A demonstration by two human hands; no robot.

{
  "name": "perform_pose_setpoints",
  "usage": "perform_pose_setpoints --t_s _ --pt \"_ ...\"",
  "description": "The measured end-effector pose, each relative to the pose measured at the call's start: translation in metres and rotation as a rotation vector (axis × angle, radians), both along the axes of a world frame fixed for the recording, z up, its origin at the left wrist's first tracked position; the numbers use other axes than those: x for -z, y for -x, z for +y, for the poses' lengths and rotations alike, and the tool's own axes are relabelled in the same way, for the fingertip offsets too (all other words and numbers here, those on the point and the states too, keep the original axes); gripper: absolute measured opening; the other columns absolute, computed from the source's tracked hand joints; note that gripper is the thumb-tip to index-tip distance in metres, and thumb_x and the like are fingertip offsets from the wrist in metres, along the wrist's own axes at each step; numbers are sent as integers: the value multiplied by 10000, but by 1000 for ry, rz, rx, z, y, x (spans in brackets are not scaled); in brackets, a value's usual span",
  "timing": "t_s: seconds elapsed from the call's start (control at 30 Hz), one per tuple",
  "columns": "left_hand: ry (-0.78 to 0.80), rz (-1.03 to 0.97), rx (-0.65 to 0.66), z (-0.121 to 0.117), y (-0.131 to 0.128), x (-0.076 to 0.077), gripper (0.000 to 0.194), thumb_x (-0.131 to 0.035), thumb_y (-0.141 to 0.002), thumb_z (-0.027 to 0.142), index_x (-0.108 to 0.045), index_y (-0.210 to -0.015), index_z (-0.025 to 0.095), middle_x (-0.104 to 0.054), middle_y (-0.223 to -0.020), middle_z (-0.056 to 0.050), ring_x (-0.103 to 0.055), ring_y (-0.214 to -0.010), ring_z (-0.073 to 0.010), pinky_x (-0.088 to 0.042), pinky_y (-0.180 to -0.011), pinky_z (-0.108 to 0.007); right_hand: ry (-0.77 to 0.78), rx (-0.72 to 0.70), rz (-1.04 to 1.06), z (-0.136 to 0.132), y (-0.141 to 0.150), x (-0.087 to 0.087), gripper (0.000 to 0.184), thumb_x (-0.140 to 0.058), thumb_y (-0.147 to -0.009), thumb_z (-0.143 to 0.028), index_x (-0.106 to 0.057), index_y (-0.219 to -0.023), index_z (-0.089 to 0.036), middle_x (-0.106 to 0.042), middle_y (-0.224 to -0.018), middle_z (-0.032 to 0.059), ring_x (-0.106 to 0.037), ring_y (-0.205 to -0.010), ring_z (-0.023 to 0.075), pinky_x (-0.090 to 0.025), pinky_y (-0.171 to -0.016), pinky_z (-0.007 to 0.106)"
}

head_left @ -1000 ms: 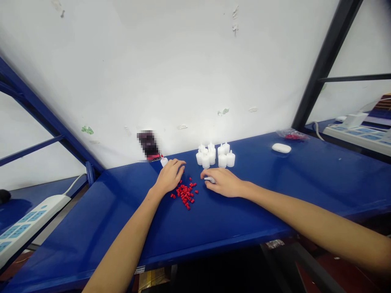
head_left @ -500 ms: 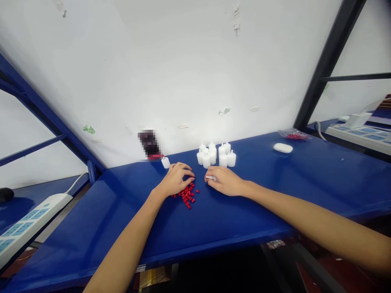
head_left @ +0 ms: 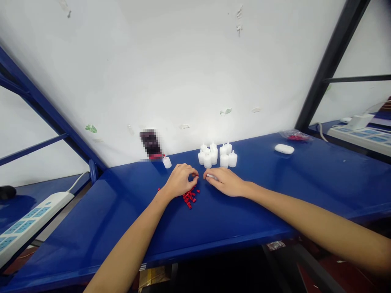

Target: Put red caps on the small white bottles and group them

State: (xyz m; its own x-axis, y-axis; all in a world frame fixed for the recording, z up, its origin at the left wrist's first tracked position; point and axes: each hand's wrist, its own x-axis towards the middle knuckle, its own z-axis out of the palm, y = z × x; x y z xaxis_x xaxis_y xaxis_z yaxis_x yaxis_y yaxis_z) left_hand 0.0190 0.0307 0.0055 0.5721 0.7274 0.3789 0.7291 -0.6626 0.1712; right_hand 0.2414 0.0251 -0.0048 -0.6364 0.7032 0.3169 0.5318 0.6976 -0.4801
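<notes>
My left hand [head_left: 182, 180] is closed in a pinch above a pile of small red caps [head_left: 190, 197]. A speck of red shows between its thumb and fingertip, a small red cap. My right hand [head_left: 225, 181] is wrapped round a small white bottle [head_left: 211, 176] lying on its side, mostly covered by the fingers. The bottle's thin end points left, toward my left hand, and a short gap parts the two hands. Just behind my right hand stand several white bottles [head_left: 207, 162] with narrow nozzles, upright in a cluster.
One white bottle with a red tip [head_left: 166, 162] stands apart at the back left, by a blurred dark object [head_left: 151, 143] against the wall. A white oval case [head_left: 284, 149] and a plastic bag of red pieces [head_left: 295, 136] lie right on the blue table [head_left: 232, 219].
My left hand has moved slightly right, from over the red caps toward my right hand, its fingertips now pinched together. My right hand still holds the white bottle in nearly the same place.
</notes>
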Motion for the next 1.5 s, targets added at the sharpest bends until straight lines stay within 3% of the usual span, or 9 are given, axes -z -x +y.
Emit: perform_pose_setpoints --t_s 0.17,0.37,0.47,0.53,0.7,0.87,1.03,1.37,1.5 --pt "47 -153 -37 1 4 -4 129 -610 -841 281 -718 -833 212 -670 -787 -20 -562 -828 -191 -417 -802 -343 10 14 12 1 0 1 217 -437 -937 -227 -645 -995 -202 -685 -897 39 -603 -796 184 -388 -739 287" --pt "264 -542 -104 -9 -9 -10 215 -630 -843 380 -700 -869 179 -432 -502 62 -392 -495 -97 -348 -557 -259 108 -44 181 -2 2 -5 246 -425 -926 -286 -584 -772 -180 -595 -753 14 -523 -698 157 -371 -685 277" --pt "416 -736 -7 -18 -23 -7 273 -650 -840 434 -665 -927 176 -405 -499 80 -355 -449 -73 -296 -484 -228 309 -99 351 -2 3 -5 426 -340 -956 -386 -524 -631 -180 -523 -628 8 -489 -623 149 -367 -637 279" --pt "490 -846 92 -23 -34 -4 287 -663 -838 443 -657 -935 173 -479 -535 61 -448 -480 -83 -354 -508 -225 432 -132 458 -3 4 -3 510 -299 -958 -456 -528 -597 -179 -512 -579 12 -474 -573 144 -362 -604 284" --pt "717 -1028 282 -30 -52 0 301 -674 -840 445 -617 -930 163 -642 -639 -7 -642 -614 -157 -507 -692 -305 488 -148 574 -6 7 -3 580 -348 -926 -545 -521 -512 -178 -478 -468 6 -420 -478 125 -314 -536 289" --pt "701 -993 210 -29 -48 1 314 -684 -833 457 -631 -918 159 -681 -701 -30 -612 -618 -131 -453 -611 -251 528 -157 615 -9 8 -6 544 -406 -926 -509 -517 -511 -174 -484 -450 2 -447 -447 119 -342 -515 278" --pt "742 -974 248 -28 -45 1 328 -695 -825 452 -625 -956 159 -680 -771 -46 -669 -758 -179 -495 -726 -294 583 -141 640 -8 7 -2 505 -451 -906 -495 -518 -526 -169 -463 -456 -13 -428 -407 104 -316 -444 259" --pt "675 -957 222 -27 -46 8 342 -712 -817 435 -658 -969 134 -683 -809 -60 -642 -744 -162 -472 -677 -260 615 -128 653 -7 5 -4 396 -518 -834 -427 -517 -530 -172 -444 -441 -26 -390 -380 95 -274 -394 251" --pt "616 -918 202 -28 -47 9 379 -699 -817 463 -692 -1026 146 -673 -820 -60 -608 -714 -151 -460 -636 -257 540 -97 637 -10 5 -6 327 -480 -822 -361 -485 -549 -182 -407 -448 -37 -362 -402 90 -249 -406 249"
